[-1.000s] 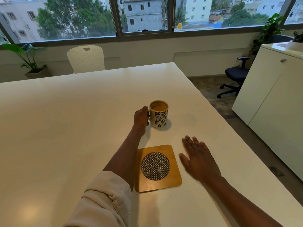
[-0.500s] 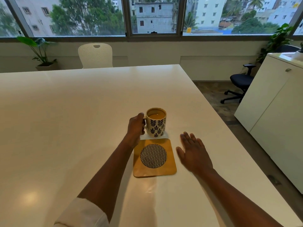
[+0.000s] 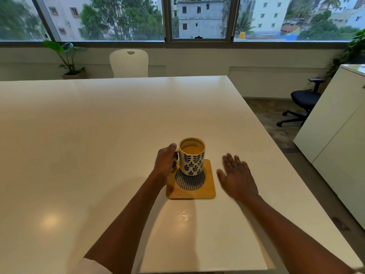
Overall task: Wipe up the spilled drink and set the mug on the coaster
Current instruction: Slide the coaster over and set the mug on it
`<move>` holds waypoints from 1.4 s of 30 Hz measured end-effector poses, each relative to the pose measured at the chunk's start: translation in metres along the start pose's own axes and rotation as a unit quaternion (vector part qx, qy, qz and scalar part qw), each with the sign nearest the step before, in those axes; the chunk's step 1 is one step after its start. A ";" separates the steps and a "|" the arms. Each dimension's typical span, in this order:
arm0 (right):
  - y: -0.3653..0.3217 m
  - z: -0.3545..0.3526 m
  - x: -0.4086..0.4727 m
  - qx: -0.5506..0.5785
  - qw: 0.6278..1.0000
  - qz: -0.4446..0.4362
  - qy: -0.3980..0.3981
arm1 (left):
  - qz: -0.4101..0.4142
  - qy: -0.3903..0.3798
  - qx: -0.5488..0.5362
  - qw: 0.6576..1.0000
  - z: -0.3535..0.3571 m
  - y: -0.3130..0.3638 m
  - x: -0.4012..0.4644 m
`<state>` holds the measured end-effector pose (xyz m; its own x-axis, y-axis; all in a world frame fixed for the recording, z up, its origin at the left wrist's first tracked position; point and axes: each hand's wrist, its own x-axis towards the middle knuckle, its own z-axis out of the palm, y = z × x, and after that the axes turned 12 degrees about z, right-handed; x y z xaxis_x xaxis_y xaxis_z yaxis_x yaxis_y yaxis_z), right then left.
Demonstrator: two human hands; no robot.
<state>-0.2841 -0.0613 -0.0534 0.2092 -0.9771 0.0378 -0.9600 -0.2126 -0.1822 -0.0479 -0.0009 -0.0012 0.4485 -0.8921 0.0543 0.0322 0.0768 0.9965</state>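
Note:
A cream mug with a dark leaf pattern, holding a light brown drink, is over the far part of the square wooden coaster, above its round woven centre. My left hand grips the mug's handle from the left; whether the base touches the coaster I cannot tell. My right hand lies flat with fingers spread on the white table, just right of the coaster. No spilled drink or cloth shows on the table.
The table's right edge runs diagonally, with floor beyond it. A white cabinet and a black office chair stand to the right. A white chair and a potted plant are behind the table by the window.
My left hand has carried the mug toward me, from the bare table beyond the coaster to over the coaster. My right hand has stayed flat beside the coaster.

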 end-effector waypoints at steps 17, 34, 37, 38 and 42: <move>-0.001 -0.001 -0.001 -0.001 1.000 -0.005 -0.004 | 0.041 -0.021 -0.001 0.999 -0.007 -0.015 -0.028; 0.001 0.003 0.001 -0.005 1.000 -0.002 -0.008 | 0.052 -0.019 0.062 0.996 -0.008 -0.009 -0.030; 0.001 0.001 -0.001 -0.004 1.000 -0.005 -0.013 | 0.081 -0.020 0.109 0.991 -0.012 -0.006 -0.031; 0.000 0.000 -0.002 -0.004 1.000 -0.003 -0.016 | 0.091 -0.017 0.131 0.987 -0.015 -0.006 -0.031; -0.005 -0.007 0.000 0.001 0.999 0.001 -0.033 | 0.137 0.010 0.228 0.964 -0.029 -0.008 -0.025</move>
<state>-0.2806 -0.0607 -0.0453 0.2187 -0.9754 -0.0283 -0.9601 -0.2100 -0.1847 -0.0332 0.0341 -0.0120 0.4019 -0.8571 0.3222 -0.4840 0.0999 0.8694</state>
